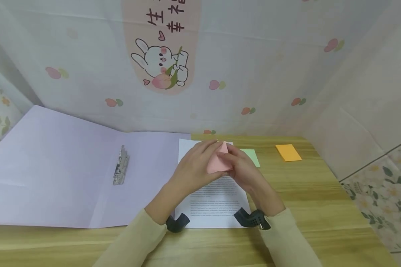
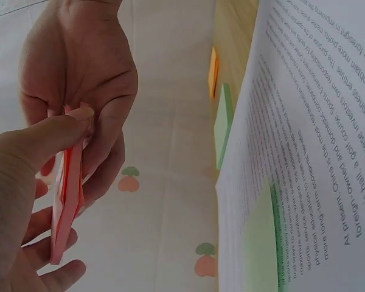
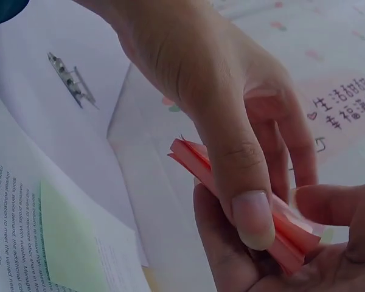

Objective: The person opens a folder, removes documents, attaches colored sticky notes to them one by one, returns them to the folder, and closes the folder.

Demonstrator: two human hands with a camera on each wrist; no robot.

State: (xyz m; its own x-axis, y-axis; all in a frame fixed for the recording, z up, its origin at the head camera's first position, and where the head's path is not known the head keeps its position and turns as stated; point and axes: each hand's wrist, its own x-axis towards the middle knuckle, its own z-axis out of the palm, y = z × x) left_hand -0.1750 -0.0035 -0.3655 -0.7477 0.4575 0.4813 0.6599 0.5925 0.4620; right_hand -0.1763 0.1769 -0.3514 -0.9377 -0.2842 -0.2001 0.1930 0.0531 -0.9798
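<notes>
Both hands hold a pink sticky-note pad above a printed sheet. My left hand grips it from the left, thumb on the near side in the right wrist view. From the right, my right hand pinches the pad near its corner and edge. The left wrist view shows the pad edge-on, with layers slightly parted. Beneath the hands lie the printed papers, and a pale green sticky note is on the top sheet.
A lilac folder lies spread open on the left, with a metal clip on it. Right of the papers is a green sticky pad; farther right lies an orange one. A patterned curtain hangs behind the wooden table.
</notes>
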